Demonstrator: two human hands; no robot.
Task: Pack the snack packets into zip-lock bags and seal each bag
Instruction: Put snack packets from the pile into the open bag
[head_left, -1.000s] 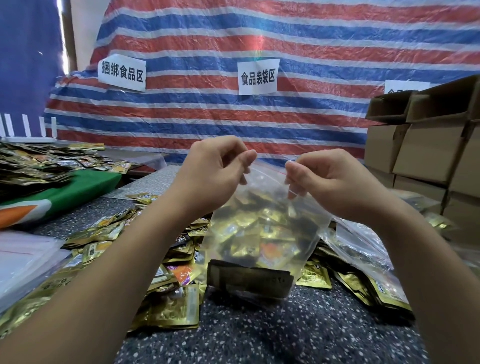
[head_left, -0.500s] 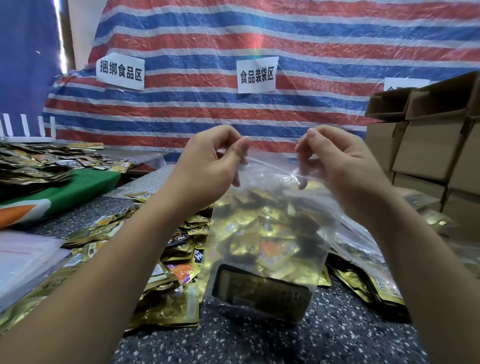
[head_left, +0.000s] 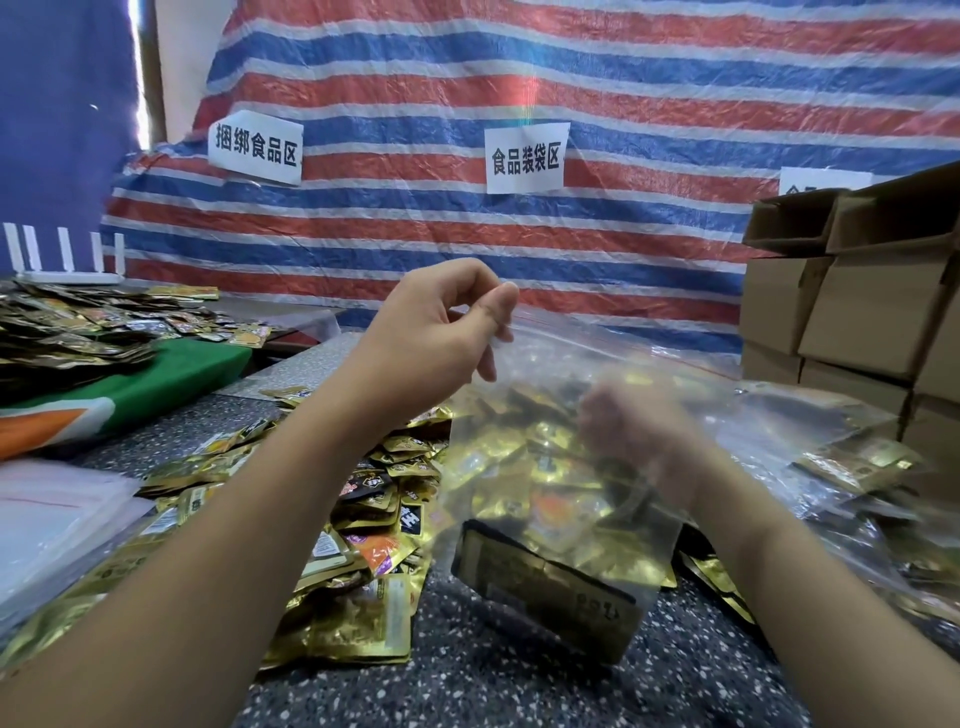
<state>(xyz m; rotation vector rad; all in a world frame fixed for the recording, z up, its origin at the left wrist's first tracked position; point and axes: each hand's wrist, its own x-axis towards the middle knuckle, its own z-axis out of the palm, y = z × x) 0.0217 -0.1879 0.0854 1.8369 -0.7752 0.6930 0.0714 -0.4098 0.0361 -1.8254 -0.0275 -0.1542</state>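
Basically, striped red-white-blue woven tarp (head_left: 519, 93) hung behind speckled dark stone-look table (head_left: 519, 686), stacked brown cardboard boxes (head_left: 852, 312) at right. Clear crinkly zip-lock bag (head_left: 550, 467), stuffed with glossy gold foil snack packets (head_left: 561, 519), hung just above the table centre, loose gold foil packets (head_left: 363, 519) heaped beside it. Left hand (head_left: 441, 332) pinched the bag's top-left corner at the red zip strip, likely steadying it for sealing. Right hand (head_left: 634, 426) was blurred behind the plastic; its grip can't be told.
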